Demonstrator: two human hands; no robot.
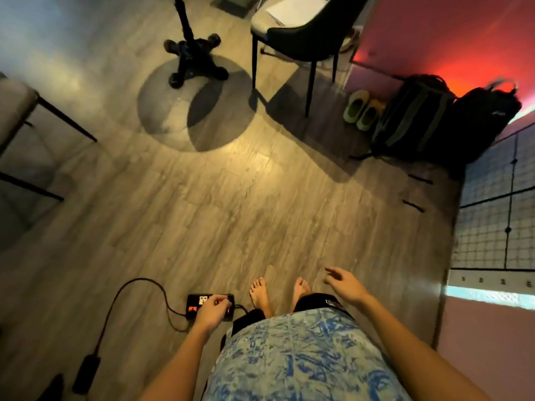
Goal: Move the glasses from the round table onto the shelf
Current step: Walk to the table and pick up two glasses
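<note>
Wide floor [231,198] ahead, chair [304,33] and backpacks [419,120] beyond, right hand [344,283] relaxed

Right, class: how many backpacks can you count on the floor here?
2. One backpack stands just right of the green slippers; the other sits right of the first, touching it. Others may lie outside the frame.

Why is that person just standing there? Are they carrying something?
A person stands barefoot on the wooden floor, looking down. Both hands are out in front and hold nothing: the left hand has loosely curled fingers and the right hand is relaxed. What they are meant to carry is not in the picture. Ahead are a chair, a black wheeled stand and two backpacks. A power strip lies by their feet.
</note>
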